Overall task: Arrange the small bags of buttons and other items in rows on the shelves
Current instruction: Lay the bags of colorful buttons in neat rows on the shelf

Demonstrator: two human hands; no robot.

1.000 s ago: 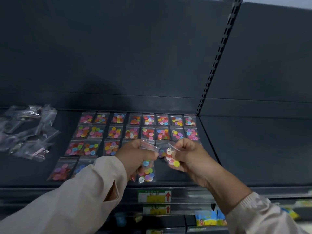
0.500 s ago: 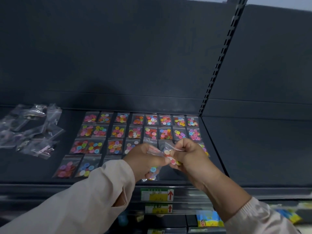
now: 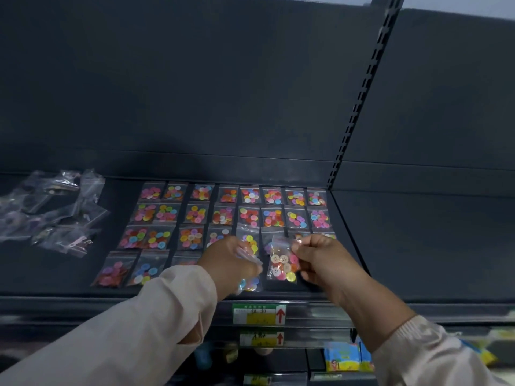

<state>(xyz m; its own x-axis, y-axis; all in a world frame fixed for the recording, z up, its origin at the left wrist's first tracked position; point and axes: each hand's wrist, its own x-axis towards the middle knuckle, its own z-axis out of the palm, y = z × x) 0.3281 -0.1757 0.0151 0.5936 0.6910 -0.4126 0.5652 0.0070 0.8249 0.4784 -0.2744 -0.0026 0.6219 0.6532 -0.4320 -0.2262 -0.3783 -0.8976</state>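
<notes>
- The button bags lie in rows on the shelf, with the rearmost row near the back panel.
- The slotted upright stands just right of the rows.
- A loose pile of bags lies on the same shelf, left of the rows and apart from them.
- My left hand and right hand are over the front rows.
- The held bag hangs from my right hand, between the two hands.
- A second bag sits under my left hand.
- The price label sits on the shelf's front edge, below my hands.

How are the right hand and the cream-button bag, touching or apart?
Touching. The head view shows the right hand pinching the cream-button bag by its right edge.
</notes>
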